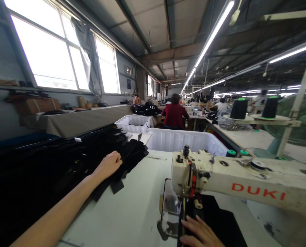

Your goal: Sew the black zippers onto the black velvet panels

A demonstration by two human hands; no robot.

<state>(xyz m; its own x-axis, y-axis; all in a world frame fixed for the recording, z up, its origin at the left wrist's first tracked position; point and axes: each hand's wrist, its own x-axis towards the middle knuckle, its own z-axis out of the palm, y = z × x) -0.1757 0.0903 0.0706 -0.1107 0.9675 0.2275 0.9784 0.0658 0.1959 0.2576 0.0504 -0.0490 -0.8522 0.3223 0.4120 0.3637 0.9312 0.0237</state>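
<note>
Our left hand (111,162) rests on the black pile (65,163), fingers curled, any grip hidden from us; our right (200,232), fingers slightly spread, lies on black cloth (223,218) beneath the sewing machine (219,173).

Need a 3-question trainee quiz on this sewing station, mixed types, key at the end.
1. What does the bare left hand touch?
A) a white plastic tub
B) the heaped pile of black fabric pieces
C) a green fan

2. True or false: the bare right hand rests on top of the arm of the cream metal sewing machine.

3. Fill in: the bold red letters on the machine's arm read ____.

Key
1: B.
2: False; it lies low, at the flat black fabric by the machine's head.
3: DUKI.
</note>
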